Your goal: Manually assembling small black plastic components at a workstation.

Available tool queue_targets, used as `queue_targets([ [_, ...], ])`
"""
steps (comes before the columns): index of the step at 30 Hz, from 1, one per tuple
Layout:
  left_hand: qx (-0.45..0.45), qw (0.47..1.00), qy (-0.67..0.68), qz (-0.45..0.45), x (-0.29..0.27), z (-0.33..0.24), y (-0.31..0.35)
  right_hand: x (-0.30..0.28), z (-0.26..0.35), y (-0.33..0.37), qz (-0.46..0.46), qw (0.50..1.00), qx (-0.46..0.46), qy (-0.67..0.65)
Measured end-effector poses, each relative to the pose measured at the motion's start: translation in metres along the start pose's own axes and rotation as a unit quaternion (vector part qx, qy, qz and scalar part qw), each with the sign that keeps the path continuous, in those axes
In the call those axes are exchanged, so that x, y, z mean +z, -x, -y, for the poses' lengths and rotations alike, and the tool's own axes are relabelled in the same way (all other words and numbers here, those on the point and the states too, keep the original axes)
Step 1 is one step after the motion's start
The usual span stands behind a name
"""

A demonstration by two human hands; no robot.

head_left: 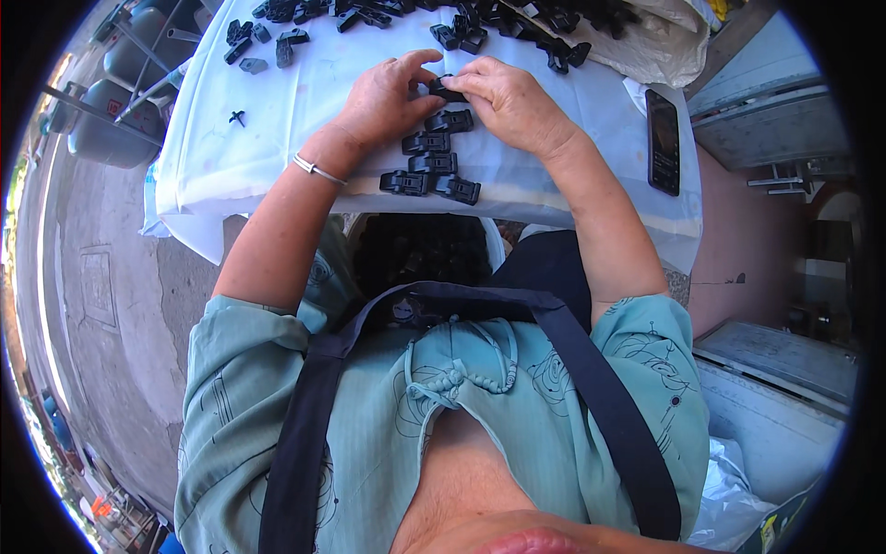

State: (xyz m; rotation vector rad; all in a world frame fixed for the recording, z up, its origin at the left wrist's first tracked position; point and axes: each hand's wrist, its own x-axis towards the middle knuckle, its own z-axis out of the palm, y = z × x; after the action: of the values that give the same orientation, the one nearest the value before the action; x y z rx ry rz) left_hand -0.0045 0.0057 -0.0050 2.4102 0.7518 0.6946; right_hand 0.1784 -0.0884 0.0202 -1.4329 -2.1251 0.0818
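Over the white-covered table (305, 111), both hands meet at one small black plastic part (448, 90). My right hand (512, 103) pinches it from the right, fingertips on its top. Around its left end curl the thumb and fingers of my left hand (383, 100), with one finger raised off it. The fingers hide much of the part. Just below, towards me, several similar black plastic clips (432, 163) lie in a staggered double row near the table's front edge.
More black parts (360, 14) are strewn along the far side, beside a whitish sack (660, 42). A dark phone (663, 143) lies at the right edge. Below the table's front, a white-rimmed bucket (498, 249) holds dark pieces. A small black cross-shaped piece (237, 118) lies left.
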Motion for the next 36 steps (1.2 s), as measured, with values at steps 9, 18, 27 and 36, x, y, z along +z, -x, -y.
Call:
queue_targets([
  [9,0.052,0.998,-0.014,-0.033,-0.007,-0.001,0.004,0.009,0.005,0.011,-0.038,0.999,0.001,0.030],
  [18,0.143,0.970,-0.165,-0.103,-0.002,0.033,-0.062,0.012,-0.027,-0.036,-0.136,0.967,0.198,0.089],
  [27,0.108,0.993,-0.046,0.011,0.000,0.018,-0.042,0.003,-0.032,0.005,-0.103,0.969,0.212,0.073],
  [36,0.042,0.998,0.041,0.023,0.002,0.017,-0.036,0.013,-0.012,-0.001,-0.122,0.991,0.046,-0.013],
])
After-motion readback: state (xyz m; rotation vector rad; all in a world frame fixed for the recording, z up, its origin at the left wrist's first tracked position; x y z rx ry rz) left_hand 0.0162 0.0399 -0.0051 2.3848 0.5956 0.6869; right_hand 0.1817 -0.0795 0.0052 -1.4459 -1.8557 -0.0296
